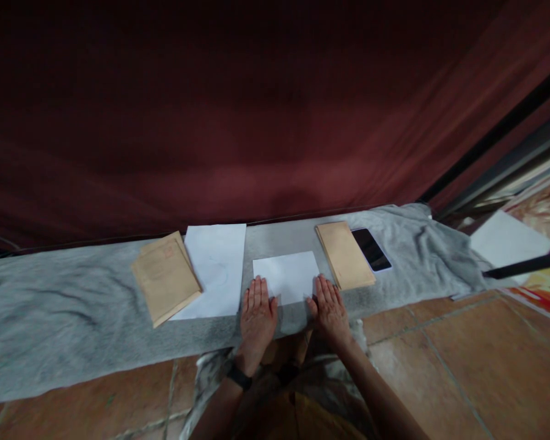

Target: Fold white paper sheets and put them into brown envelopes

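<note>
A white sheet of paper (288, 275), smaller than the other white paper, lies flat in front of me on a grey cloth. My left hand (258, 311) rests flat with fingers stretched out at the sheet's left near corner. At its right near corner lies my right hand (330, 308), also flat with fingers extended, close to a stack of brown envelopes (347, 255). Neither hand grips anything. Larger white paper (217, 263) sits to the left, partly covered by more brown envelopes (167, 278).
A phone (372, 249) with a dark screen lies right of the envelope stack. The grey cloth (73, 311) covers the long narrow surface. Behind it hangs a dark red curtain (256, 134). A black bar (527, 266) and printed sheets stand at the right, above the tiled floor (495, 348).
</note>
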Tool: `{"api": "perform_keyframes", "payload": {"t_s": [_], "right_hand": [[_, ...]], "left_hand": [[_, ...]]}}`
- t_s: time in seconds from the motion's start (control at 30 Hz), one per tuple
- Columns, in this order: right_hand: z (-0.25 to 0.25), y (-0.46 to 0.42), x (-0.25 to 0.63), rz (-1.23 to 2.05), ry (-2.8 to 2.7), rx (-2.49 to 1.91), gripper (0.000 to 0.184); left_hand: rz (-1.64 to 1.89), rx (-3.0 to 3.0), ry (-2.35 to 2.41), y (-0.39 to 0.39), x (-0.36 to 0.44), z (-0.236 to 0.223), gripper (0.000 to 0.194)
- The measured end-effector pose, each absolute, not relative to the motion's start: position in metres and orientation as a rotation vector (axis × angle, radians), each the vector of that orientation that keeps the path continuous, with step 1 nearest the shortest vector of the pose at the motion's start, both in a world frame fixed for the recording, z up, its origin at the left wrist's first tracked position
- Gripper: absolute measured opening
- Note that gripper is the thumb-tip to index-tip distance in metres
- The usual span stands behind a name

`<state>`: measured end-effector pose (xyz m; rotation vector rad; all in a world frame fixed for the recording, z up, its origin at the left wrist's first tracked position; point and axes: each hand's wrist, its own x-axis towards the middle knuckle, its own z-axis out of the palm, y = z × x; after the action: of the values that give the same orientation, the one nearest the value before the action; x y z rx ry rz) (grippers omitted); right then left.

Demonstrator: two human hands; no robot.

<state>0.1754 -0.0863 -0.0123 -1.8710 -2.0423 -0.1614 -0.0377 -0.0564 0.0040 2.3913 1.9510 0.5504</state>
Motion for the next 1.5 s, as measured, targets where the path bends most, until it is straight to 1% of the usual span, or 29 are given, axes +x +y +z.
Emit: {"api": "perform_keyframes", "payload": {"t_s": [0.37,0.6,0.77,0.93,1.03,1.17,1.33,1.5], "right_hand": [[-0.019,-0.088,0.179,-0.137,-2.019,-1.842,0.064],[-0.011,-0.085,0.174,-0.058,-1.954,-1.83,0.064],[0.001,-0.078,0.15,0.103,-2.032,-1.71,0.06],[0.008,-0.069,0.125,0.222,-2.159,-1.54,0.056],[0.006,-0.067,0.12,0.212,-2.162,-1.54,0.054],[0.001,-0.067,0.124,0.146,-2.155,-1.598,0.053],[-0.003,-0.067,0.135,0.048,-2.156,-1.674,0.054],[-0.007,-0.068,0.145,-0.011,-2.139,-1.721,0.057]], "left_hand": [[0.634,2.385,1.958,-0.061,-0.043,0.0,0.058],[0.635,2.385,1.982,-0.063,-0.039,0.007,0.057],[0.542,2.455,1.801,-0.065,-0.019,0.013,0.06],[0.452,2.522,1.645,-0.065,-0.005,0.0,0.065],[0.374,2.545,1.661,-0.063,-0.005,-0.007,0.064],[0.295,2.55,1.725,-0.062,-0.009,-0.004,0.063],[0.326,2.546,1.798,-0.062,-0.016,0.004,0.056],[0.39,2.5,1.85,-0.064,-0.026,0.005,0.058]]}}
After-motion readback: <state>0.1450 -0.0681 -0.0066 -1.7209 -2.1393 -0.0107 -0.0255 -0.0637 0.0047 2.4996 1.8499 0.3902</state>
